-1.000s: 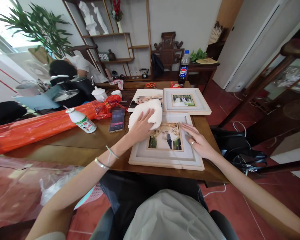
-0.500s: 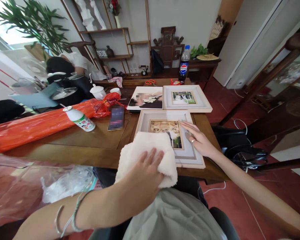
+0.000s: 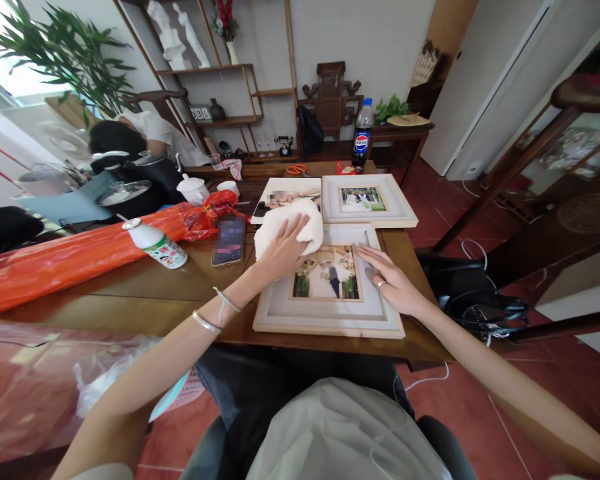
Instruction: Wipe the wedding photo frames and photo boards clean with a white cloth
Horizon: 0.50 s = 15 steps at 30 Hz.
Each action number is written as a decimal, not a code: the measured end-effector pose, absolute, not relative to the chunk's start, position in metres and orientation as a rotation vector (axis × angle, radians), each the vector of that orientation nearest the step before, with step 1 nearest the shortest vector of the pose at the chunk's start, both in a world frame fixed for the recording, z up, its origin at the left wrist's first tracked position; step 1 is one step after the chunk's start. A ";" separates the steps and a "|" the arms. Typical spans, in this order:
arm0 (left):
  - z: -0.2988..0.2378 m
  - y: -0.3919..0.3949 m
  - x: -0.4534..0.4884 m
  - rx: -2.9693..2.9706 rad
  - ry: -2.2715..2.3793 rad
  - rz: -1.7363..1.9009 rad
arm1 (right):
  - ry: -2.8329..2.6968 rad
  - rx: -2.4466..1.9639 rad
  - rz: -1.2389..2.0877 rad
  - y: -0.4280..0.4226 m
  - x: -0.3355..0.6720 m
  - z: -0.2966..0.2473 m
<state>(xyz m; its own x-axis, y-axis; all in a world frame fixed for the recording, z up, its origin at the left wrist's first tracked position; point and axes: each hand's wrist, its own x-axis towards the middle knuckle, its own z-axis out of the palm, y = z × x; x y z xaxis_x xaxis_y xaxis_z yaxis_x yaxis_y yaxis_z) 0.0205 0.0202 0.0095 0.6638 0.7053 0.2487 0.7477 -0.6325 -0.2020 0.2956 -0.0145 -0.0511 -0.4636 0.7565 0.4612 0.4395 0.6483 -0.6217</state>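
Observation:
A picture frame point(image 3: 330, 323) with a pale border and a photo of a couple lies flat at the table's near edge. My left hand point(image 3: 285, 250) presses a folded white cloth point(image 3: 267, 230) over the frame's far left corner, thumb and fingers spread on the fabric. The cloth hides that corner and overlaps the bottom of a photo panel point(image 3: 261, 210) behind. Resting along the frame's right side is my right hand point(image 3: 393, 283), fingers stretched out flat, holding nothing, a ring on one finger. A second framed photo point(image 3: 405, 210) lies beyond, at the right.
To the left on the wooden table point(image 3: 180, 293) are a phone point(image 3: 229, 241), a white bottle point(image 3: 155, 245) and a long red plastic-wrapped bundle point(image 3: 80, 250). A cola bottle point(image 3: 363, 137) and orange-handled scissors point(image 3: 296, 170) stand and lie at the back. A teapot point(image 3: 193, 190) is at far left.
My left hand has moved the cloth away from me, from the frame's near left corner to its far left corner, uncovering the photo. My right hand stays on the frame's right side.

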 end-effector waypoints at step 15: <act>0.048 -0.128 0.061 -3.022 -0.743 0.153 | -2.105 -1.001 0.562 -0.016 0.294 -0.046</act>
<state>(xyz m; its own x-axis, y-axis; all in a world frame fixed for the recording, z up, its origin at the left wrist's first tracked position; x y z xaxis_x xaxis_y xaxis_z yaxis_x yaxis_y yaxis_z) 0.0613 -0.1281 0.0483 0.8815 0.4638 -0.0891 0.4613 -0.8860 -0.0481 0.2939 -0.0162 -0.0462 -0.4328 0.7951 0.4248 0.4777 0.6020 -0.6399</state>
